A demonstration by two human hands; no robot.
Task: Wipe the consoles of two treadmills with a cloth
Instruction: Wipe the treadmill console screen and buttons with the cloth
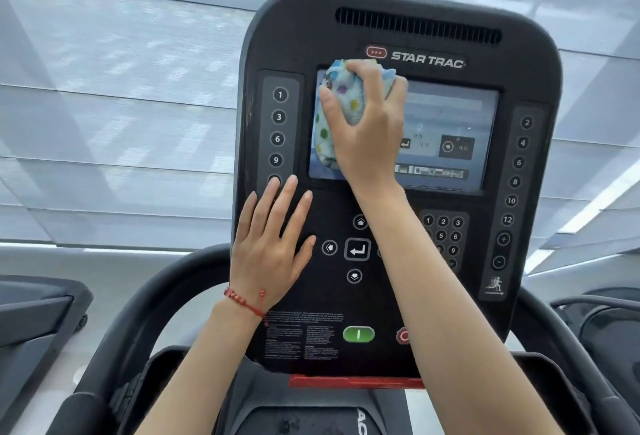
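Overhead, console (pixel 398 36) (black) fronts blinds (pixel 121 88).

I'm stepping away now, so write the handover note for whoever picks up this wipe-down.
Right hand grips the bunched dotted cloth against the upper left of the screen.
Left hand rests flat, fingers straight, on the console beside the arrow keys.
Done: wiping of this console's screen is under way.
Left: rest of the screen, button columns, keypad, lower panel, then the second treadmill's console.
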